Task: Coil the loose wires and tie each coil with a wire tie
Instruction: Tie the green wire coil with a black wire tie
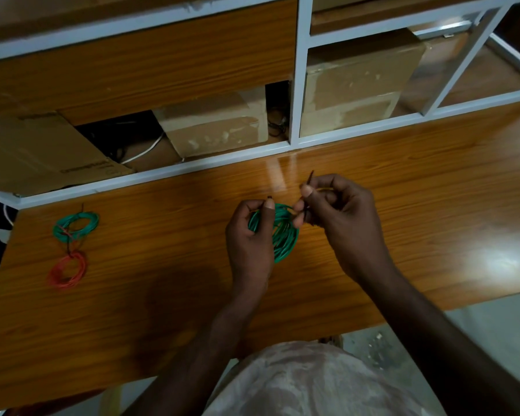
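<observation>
A green wire coil hangs just above the wooden table, held between both hands. My left hand grips the coil's left side, its thumb pressing one end of a thin dark wire tie. My right hand pinches the other end of the wire tie at the coil's top right; the tie's tip sticks up past my fingers. At the far left of the table lie a second green coil, tied with a dark tie, and a red coil just below it.
A white-framed shelf unit rises behind the table, with several cardboard boxes and loose dark and white cables in its compartments. The table's front edge runs near my torso; bare floor shows at lower right.
</observation>
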Motion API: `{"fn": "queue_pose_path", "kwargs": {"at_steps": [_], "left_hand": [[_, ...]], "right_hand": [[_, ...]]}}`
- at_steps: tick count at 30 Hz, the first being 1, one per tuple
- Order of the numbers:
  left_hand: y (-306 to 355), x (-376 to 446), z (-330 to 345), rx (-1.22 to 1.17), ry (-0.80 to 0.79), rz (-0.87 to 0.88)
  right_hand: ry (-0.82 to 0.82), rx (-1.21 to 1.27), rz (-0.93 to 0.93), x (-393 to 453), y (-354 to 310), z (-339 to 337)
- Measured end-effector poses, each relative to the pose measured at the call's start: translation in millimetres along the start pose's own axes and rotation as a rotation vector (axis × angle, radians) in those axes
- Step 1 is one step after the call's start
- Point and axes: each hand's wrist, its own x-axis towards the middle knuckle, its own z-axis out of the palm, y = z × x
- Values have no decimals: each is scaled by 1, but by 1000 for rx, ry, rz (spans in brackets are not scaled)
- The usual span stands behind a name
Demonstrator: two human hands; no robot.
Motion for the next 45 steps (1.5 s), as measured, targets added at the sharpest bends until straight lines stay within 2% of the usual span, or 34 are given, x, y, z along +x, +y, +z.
{"fn": "queue_pose_path", "kwargs": {"at_steps": [4, 9, 18, 33, 45], "left_hand": [[6, -3, 0, -37, -42, -11], [11, -5, -3, -49, -64, -45], [13, 1, -9, -35, -64, 6], [9, -1, -6, 31, -87, 116], [8, 1, -3, 60, -84, 122]], "right_hand": [[-40, -259, 59, 2, 13, 2], [-13, -412, -37, 1, 14, 2], [-49, -385, -136, -3, 15, 5], [-48, -419, -139, -2, 14, 1], [-51, -418, -132, 1, 17, -1]]}}
